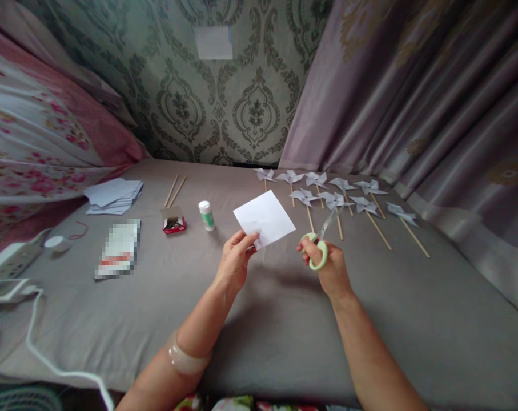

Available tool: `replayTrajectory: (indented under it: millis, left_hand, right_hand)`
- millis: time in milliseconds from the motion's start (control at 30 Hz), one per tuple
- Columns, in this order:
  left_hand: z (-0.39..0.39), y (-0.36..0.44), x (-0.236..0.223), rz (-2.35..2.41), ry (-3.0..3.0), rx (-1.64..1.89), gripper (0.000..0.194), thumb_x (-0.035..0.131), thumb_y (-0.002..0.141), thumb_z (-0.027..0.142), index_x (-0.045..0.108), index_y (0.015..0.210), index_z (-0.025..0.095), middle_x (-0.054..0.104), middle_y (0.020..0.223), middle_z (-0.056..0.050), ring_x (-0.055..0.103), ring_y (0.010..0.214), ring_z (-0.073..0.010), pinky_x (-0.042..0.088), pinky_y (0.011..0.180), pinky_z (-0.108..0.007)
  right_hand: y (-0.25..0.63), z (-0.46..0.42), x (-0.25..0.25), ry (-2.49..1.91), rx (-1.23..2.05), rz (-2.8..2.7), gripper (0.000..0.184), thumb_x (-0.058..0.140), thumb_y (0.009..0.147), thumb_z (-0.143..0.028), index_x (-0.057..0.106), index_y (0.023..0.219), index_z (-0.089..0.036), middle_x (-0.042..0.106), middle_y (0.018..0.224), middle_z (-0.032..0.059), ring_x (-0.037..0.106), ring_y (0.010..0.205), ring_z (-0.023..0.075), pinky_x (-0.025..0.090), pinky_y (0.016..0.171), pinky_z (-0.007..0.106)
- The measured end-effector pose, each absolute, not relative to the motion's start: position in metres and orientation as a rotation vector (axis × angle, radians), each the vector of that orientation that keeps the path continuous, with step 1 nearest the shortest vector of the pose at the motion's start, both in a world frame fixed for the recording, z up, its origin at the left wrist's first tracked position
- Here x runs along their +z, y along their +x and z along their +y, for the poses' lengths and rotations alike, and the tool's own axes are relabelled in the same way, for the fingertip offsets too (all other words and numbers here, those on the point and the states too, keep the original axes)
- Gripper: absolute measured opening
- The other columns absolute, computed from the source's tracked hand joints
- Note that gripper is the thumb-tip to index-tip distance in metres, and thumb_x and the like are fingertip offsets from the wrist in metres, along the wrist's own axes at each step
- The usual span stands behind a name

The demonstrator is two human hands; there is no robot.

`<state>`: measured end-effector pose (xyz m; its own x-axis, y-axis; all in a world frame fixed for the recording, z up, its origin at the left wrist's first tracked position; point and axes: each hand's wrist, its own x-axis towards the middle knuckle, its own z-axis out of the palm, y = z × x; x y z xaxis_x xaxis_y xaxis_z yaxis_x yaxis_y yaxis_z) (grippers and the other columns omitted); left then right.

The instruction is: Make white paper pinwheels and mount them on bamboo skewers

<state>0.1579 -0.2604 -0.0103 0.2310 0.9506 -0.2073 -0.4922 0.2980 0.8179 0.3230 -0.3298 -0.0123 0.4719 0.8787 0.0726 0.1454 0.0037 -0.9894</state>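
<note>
Soft, even daylight, fairly dim — faint shadows pool on the grey sheet (259,319) beneath both arms toward six o'clock. Wide-lens bending stretches the edges at three and nine o'clock; a pixelated patch (118,250) sits at nine.

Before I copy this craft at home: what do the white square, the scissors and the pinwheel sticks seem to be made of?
White square: thin matte paper, held flat by the left hand. Scissors in the right hand: pale green handles, probably plastic, with shiny blades, likely metal. Pinwheel sticks: light tan, plain, apparently wood or bamboo.
</note>
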Motion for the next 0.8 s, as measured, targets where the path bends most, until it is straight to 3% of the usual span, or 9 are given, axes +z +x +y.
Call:
replayTrajectory:
  millis: [100,300,467,667,800]
  left_hand:
    - [-0.264,0.160,-0.012,0.772,0.740,1.025,0.025,0.074,0.058,0.027,0.070,0.079,0.015,0.069,0.078,-0.004,0.059,0.066,-0.0117,0.046,0.065,-0.023]
    - [-0.267,0.161,-0.015,0.850,0.903,0.912,0.022,0.069,0.058,0.024,0.072,0.078,0.014,0.069,0.070,-0.004,0.056,0.059,-0.0112,0.042,0.057,-0.021]
    - [-0.267,0.161,-0.014,0.868,0.943,0.928,0.019,0.073,0.057,0.025,0.070,0.073,0.015,0.067,0.068,-0.003,0.057,0.062,-0.0128,0.043,0.060,-0.022]
    - [-0.267,0.162,-0.010,0.748,0.723,0.951,0.035,0.079,0.059,0.041,0.068,0.081,0.016,0.066,0.079,-0.003,0.058,0.063,-0.0096,0.047,0.061,-0.022]
    - [-0.277,0.170,-0.013,0.695,0.703,0.912,0.034,0.082,0.058,0.032,0.069,0.085,0.016,0.067,0.083,-0.002,0.059,0.068,-0.0087,0.046,0.063,-0.020]
  right_hand:
    - [0.328,-0.326,-0.017,-1.457,0.706,-0.880,0.040,0.064,0.071,-0.054,0.063,0.079,-0.014,0.059,0.068,0.0024,0.048,0.058,0.0118,0.040,0.052,0.024]
    - [0.328,-0.328,-0.017,-1.423,0.798,-0.944,0.041,0.064,0.071,-0.051,0.047,0.053,-0.019,0.044,0.051,-0.0031,0.040,0.052,0.0090,0.035,0.048,0.022]
    - [0.325,-0.328,-0.015,-1.446,0.810,-0.943,0.035,0.068,0.064,-0.046,0.048,0.058,-0.019,0.039,0.053,-0.0053,0.034,0.050,0.0077,0.031,0.045,0.021]
    - [0.312,-0.325,-0.020,-1.393,0.706,-0.850,0.035,0.064,0.067,-0.048,0.044,0.061,-0.020,0.037,0.055,-0.0054,0.032,0.051,0.0077,0.030,0.046,0.021]
    - [0.302,-0.322,-0.031,-1.308,0.665,-0.756,0.033,0.065,0.070,-0.047,0.046,0.065,-0.020,0.043,0.058,-0.0050,0.035,0.052,0.0081,0.033,0.050,0.023]
